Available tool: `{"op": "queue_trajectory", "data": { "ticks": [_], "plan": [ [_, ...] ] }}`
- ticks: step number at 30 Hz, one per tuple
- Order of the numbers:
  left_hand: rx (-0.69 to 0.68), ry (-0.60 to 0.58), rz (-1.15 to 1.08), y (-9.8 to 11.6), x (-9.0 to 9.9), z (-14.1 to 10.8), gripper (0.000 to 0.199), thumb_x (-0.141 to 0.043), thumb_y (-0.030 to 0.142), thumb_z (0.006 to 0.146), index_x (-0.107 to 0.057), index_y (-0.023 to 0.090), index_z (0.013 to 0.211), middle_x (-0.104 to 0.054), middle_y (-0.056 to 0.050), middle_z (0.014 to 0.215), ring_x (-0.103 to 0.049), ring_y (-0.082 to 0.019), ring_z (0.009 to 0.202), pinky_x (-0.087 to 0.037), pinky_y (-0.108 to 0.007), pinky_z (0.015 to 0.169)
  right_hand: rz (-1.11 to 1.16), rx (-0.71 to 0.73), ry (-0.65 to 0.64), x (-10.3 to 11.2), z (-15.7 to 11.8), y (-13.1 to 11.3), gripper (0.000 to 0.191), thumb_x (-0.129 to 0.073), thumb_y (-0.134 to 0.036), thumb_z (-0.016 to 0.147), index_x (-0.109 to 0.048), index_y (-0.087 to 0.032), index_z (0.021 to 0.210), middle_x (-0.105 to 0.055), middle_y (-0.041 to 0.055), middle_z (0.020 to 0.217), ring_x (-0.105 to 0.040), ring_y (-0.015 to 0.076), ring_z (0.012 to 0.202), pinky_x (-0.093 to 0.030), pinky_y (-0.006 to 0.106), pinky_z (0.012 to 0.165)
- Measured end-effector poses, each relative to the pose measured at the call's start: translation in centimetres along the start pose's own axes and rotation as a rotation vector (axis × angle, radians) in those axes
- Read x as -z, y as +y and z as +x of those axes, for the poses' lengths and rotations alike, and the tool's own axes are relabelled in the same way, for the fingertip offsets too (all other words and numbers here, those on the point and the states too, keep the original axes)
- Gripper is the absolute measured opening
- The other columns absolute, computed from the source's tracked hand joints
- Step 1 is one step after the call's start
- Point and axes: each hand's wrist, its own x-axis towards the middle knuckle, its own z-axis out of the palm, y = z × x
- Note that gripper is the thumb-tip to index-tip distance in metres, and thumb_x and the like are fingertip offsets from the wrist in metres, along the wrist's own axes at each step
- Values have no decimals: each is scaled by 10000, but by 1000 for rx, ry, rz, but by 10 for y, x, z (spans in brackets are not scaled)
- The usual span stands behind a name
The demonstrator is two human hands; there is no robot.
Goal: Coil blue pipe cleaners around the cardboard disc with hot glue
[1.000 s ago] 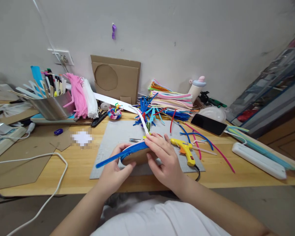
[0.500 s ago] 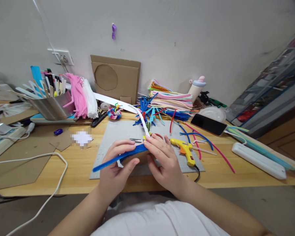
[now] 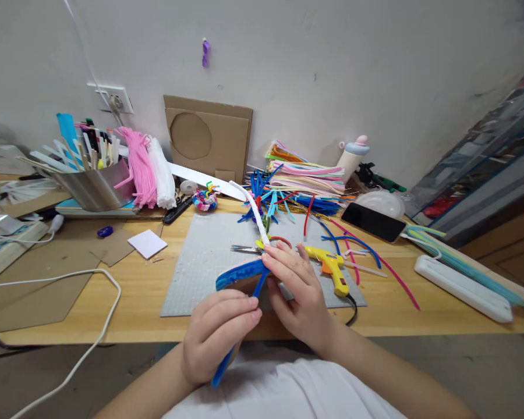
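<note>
My left hand (image 3: pixel 216 334) is closed around a blue pipe cleaner (image 3: pixel 220 371), whose loose end hangs below my fingers. The strip runs up to the cardboard piece (image 3: pixel 240 274), which has blue fuzzy edging. My right hand (image 3: pixel 299 297) grips that piece at its right end, fingers on top and thumb beneath. A white pipe cleaner (image 3: pixel 257 212) rises beyond my right fingertips; its lower end is hidden by them. Scissors (image 3: pixel 244 248) lie just behind the piece on the grey cutting mat (image 3: pixel 187 285). Beside my right hand rests a yellow glue gun (image 3: pixel 327 262).
Loose blue and red pipe cleaners (image 3: pixel 367 247) lie at right, near a phone (image 3: pixel 373 222) and a white power strip (image 3: pixel 463 288). At the back are bundled pipe cleaners (image 3: pixel 305 174), cardboard (image 3: pixel 229 137) and a metal container (image 3: pixel 98 189). A white cable (image 3: pixel 113 291) crosses the left side.
My left hand has left the cardboard piece's left end and moved down, now holding the blue pipe cleaner. The strip has swung from lying along the edge to pointing down toward me.
</note>
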Motion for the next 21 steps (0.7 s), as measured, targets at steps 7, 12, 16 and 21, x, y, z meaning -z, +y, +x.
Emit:
{"op": "queue_trajectory", "data": {
  "ticks": [7, 12, 16, 21],
  "plan": [
    [261, 140, -18, 0, 1, -7, 358, -649, 32, 797, -688, 295, 1036, -746, -8, 963, -702, -181, 869, -593, -360, 774, 8, 10, 12, 0, 1, -1, 585, -531, -56, 853, -518, -272, 1396, -658, 66, 1344, -537, 230, 1342, -283, 503, 1212],
    [339, 333, -10, -4, -1, -6, 290, -685, 3, 756, -680, 258, 893, -674, 13, 793, -630, -144, 755, -542, -332, 717, 10, -2, 15, -1, 0, -1, 580, -538, -49, 853, -518, -266, 1391, -649, 78, 1355, -528, 237, 1350, -289, 518, 1205],
    [359, 316, -55, -3, 6, -10, 292, -684, 3, 762, -661, 252, 913, -662, 9, 802, -642, -152, 784, -558, -340, 717, 19, -5, 23, -1, -2, 0, 592, -542, -41, 853, -511, -268, 1398, -646, 83, 1357, -526, 242, 1351, -310, 524, 1195],
    [202, 74, -9, 1, 16, -24, 336, -739, 65, 748, -682, 259, 1016, -717, -4, 841, -682, -165, 811, -592, -317, 717, 23, -7, 23, 0, -4, 2, 596, -542, -55, 860, -503, -279, 1411, -647, 81, 1356, -532, 250, 1346, -330, 538, 1184]
  ]
}}
